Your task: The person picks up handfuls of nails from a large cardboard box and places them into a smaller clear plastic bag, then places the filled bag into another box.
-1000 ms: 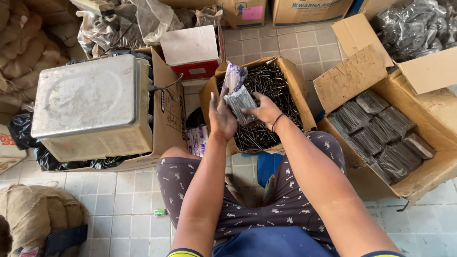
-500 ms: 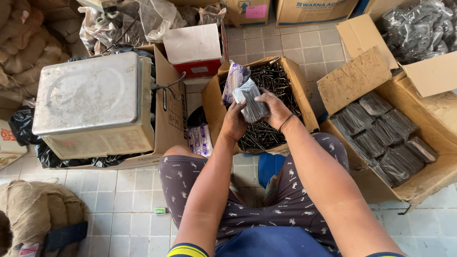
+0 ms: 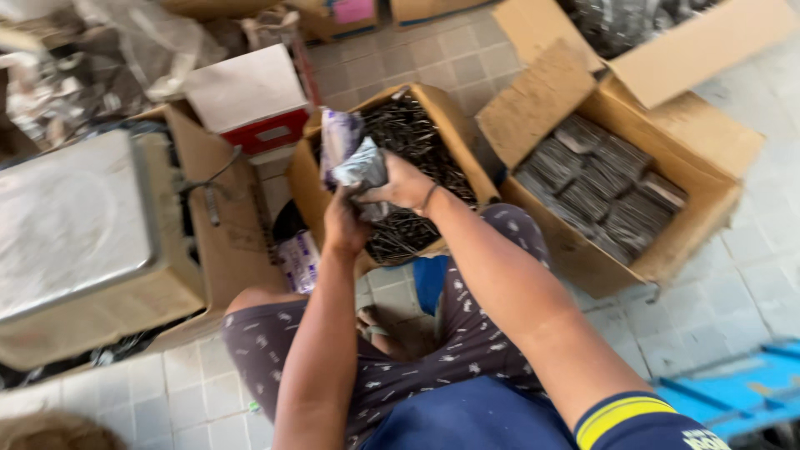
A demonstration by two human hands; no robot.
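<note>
Pale tiled floor (image 3: pixel 733 275) all round, with cardboard boxes crowding in on a seated person in patterned shorts. Far left there's a weighing scale with a flat grey metal platform (image 3: pixel 71 221), sitting in or on an opened carton. Just behind that, a white box with a red side (image 3: pixel 250 96), and some crumpled plastic wrap further back.

Middle of the shot: an open cardboard box (image 3: pixel 310 187) heaped with dark loose nails (image 3: pixel 412 142). Both hands are up over the near edge of it. The left hand (image 3: pixel 344 223) is curled shut around the bottom of a small clear plastic bag (image 3: pixel 360 167) that looks stuffed with nails, and the right hand (image 3: pixel 406 182) is clamped on it from the top and side, fingers wrapped tight. So the bag is pinched between both hands, just above the nail pile. A purplish-white bag (image 3: pixel 337 137) stands up right behind the hands; it's blurry.

Over to the right, a bigger carton (image 3: pixel 700 204) with flaps open, packed with rows of filled grey packets (image 3: pixel 600 187). Bottom right corner has something blue (image 3: pixel 733 392) on the floor.
</note>
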